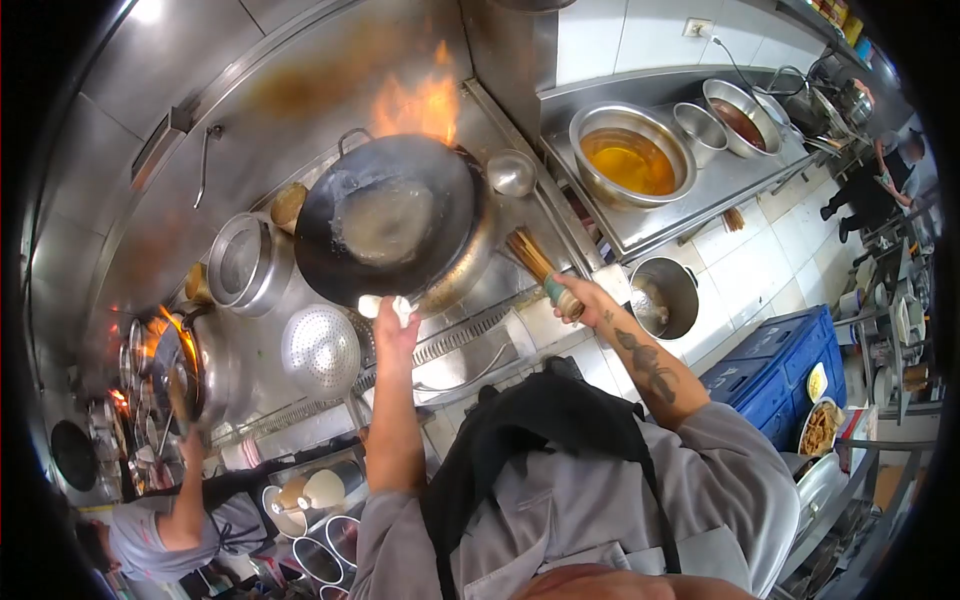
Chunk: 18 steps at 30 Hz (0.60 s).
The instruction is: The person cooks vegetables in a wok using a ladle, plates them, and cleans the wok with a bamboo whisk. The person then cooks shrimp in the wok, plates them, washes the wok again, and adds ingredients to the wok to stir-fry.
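Note:
A large black wok (pixel 325 225) sits tilted over the burner, with cloudy liquid (pixel 385 222) pooled inside and flames (pixel 420 105) rising behind its far rim. My left hand (pixel 395 335) is closed around a folded white cloth (pixel 388 307) at the wok's near edge; the cloth hides whatever part of the wok is under it. To the right of the wok, my right hand (pixel 583 303) grips a bamboo wok brush (pixel 535 258) by its bound end, bristles pointing up and left, apart from the wok.
A perforated strainer (pixel 320 350) lies left of my left arm. On the right counter stand a bowl of yellow oil (pixel 628 165) and other metal bowls. Below it is a metal pot (pixel 665 297), near blue crates (pixel 780 370). A co-worker (pixel 180 520) works at another flaming wok, lower left.

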Motion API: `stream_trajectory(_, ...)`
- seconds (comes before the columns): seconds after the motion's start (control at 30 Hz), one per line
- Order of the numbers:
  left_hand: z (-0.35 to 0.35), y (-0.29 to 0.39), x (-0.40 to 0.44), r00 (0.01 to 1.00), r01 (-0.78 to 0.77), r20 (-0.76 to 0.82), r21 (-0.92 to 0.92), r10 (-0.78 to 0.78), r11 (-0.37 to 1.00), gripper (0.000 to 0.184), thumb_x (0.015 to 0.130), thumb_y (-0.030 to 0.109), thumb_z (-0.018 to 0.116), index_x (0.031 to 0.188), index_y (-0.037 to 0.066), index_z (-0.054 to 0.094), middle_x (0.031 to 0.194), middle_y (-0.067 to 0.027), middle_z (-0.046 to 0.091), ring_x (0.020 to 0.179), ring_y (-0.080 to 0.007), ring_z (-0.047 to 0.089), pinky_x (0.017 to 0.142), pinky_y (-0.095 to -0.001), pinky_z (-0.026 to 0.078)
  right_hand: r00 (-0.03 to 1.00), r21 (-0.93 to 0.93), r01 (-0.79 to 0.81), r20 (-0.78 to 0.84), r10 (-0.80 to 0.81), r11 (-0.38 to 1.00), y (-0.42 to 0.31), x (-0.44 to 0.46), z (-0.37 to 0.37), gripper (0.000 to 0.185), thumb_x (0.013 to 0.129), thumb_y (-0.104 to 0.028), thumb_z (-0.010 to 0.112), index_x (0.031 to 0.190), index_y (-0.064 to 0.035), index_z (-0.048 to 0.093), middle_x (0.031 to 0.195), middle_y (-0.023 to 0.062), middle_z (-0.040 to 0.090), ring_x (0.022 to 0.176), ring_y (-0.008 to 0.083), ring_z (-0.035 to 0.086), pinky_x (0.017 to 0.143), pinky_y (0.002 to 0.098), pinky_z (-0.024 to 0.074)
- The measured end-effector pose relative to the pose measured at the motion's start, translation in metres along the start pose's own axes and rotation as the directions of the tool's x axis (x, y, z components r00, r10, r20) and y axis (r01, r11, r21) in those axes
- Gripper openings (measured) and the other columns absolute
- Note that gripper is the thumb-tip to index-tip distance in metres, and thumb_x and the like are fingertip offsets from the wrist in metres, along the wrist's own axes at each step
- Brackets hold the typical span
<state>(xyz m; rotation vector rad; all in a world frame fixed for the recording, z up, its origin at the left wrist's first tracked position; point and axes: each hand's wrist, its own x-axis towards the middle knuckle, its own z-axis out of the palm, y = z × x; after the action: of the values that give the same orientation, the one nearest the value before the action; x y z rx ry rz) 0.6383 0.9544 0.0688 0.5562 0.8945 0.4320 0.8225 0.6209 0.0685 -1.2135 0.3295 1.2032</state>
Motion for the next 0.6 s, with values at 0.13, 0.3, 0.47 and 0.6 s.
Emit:
stream_trajectory(0.13, -0.004, 0.021, -0.054, 0.995, -0.086, -0.044, 0.145, 0.093, 0.986, 0.013, 0.087, 0.021, 0.057, 0.097, 0.014, 0.056, 0.095, 0.0015, 0.055, 0.081, -0.0124, 0.046, 0.052, -0.0272, 0.036, 0.981, -0.205, 0.171, -0.055, -0.186, 0.964, -0.038, -0.041, 0.014, 0.039, 0.091, -0.035, 0.058, 0.114, -0.004, 0.05, 0.071, 0.0103, 0.058, 0.052, 0.0215, 0.058, 0.039, 0.0336, 0.0427)
stream_trajectory(0.3, -0.02, 0.034, -0.075, 0.986, -0.101, -0.112, 0.193, 0.124, 0.976, 0.017, 0.085, 0.024, 0.059, 0.099, 0.015, 0.056, 0.096, 0.0019, 0.054, 0.083, -0.0127, 0.045, 0.059, -0.0304, 0.037, 0.961, -0.136, 0.276, 0.062, -0.27, 0.951, -0.076, -0.063, 0.032, 0.042, 0.09, -0.032, 0.062, 0.117, -0.0021, 0.05, 0.073, 0.0108, 0.059, 0.053, 0.0212, 0.06, 0.04, 0.032, 0.0447)
stream_trajectory(0.47, 0.014, 0.05, -0.136, 0.948, -0.111, -0.254, 0.306, 0.193, 0.946, 0.022, 0.081, 0.022, 0.059, 0.101, 0.014, 0.055, 0.093, 0.0005, 0.055, 0.084, -0.0134, 0.048, 0.059, -0.0318, 0.037, 0.936, -0.242, 0.346, 0.015, -0.353, 0.906, -0.085, -0.055, 0.06, 0.035, 0.089, -0.035, 0.062, 0.109, -0.0068, 0.054, 0.071, 0.0068, 0.058, 0.048, 0.016, 0.057, 0.036, 0.0269, 0.0428)
stream_trajectory(0.6, 0.026, 0.057, -0.154, 0.929, -0.13, -0.275, 0.388, 0.249, 0.912, 0.024, 0.079, 0.02, 0.06, 0.101, 0.014, 0.054, 0.09, -0.0003, 0.055, 0.081, -0.0138, 0.052, 0.056, -0.0328, 0.037, 0.914, -0.3, 0.39, 0.24, -0.327, 0.871, -0.085, -0.058, 0.097, 0.041, 0.088, -0.033, 0.064, 0.116, -0.0057, 0.055, 0.071, 0.0053, 0.056, 0.047, 0.0138, 0.057, 0.035, 0.0249, 0.0433)
